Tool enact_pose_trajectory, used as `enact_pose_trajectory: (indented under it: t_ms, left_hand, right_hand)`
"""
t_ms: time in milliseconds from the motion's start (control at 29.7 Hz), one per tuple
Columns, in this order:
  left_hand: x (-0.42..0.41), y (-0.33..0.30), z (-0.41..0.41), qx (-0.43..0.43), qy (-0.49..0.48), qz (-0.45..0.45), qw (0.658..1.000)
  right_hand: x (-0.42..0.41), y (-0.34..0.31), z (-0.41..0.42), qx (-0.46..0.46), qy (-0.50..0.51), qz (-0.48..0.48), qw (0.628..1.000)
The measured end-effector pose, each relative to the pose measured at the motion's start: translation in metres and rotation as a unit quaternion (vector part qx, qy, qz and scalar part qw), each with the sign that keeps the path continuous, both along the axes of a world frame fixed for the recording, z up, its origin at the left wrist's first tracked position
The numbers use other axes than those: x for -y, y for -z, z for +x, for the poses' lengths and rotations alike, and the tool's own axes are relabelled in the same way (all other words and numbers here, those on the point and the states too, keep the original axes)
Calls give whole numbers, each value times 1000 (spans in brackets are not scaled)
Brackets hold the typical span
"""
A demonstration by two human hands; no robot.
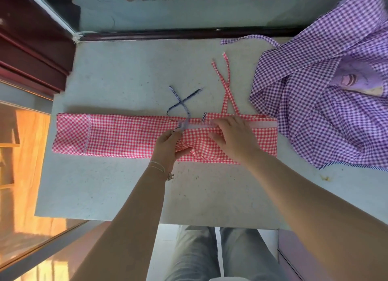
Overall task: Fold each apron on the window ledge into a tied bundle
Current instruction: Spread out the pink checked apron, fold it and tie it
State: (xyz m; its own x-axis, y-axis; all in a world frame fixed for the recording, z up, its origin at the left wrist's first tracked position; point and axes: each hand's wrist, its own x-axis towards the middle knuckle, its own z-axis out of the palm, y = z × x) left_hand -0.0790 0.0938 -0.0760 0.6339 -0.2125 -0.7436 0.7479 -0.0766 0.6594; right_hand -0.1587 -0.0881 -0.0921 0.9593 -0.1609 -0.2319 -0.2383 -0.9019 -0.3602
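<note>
Both hands — left hand [168,143], right hand [232,136] — on folded red apron [117,134].

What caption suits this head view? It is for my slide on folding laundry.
Both hands work on a red checked apron folded into a strip, purple apron waiting beside.

Looks like a home: stone window ledge [126,74] under a dark wooden window frame [31,49], gingham aprons [315,104] spread out, tiled floor [165,249] below.

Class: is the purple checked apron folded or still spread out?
Not folded: the purple apron lies crumpled and loose on the ledge, beside the folded red one.
</note>
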Motion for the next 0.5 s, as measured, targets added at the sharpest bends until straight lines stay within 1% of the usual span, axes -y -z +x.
enact_pose_trajectory:
  t_ms: [101,168,303,370,437,504]
  left_hand:
    - [-2,3,1,4,4,17,1000]
    - [-5,5,2,19,6,39,999]
    - [-11,12,7,17,9,52,998]
    - [-12,15,8,15,37,71,997]
    - [-12,19,8,31,72,113,991]
    - [-10,21,7,43,85,152,984]
  right_hand:
    - [-3,-6,16,-34,-38,31,998]
    - [-1,-7,23,-38,-50,72,995]
    - [5,-3,29,11,-7,173,985]
    - [9,2,33,25,20,170,985]
    - [12,8,36,11,29,151,988]
    - [9,14,37,3,24,139,990]
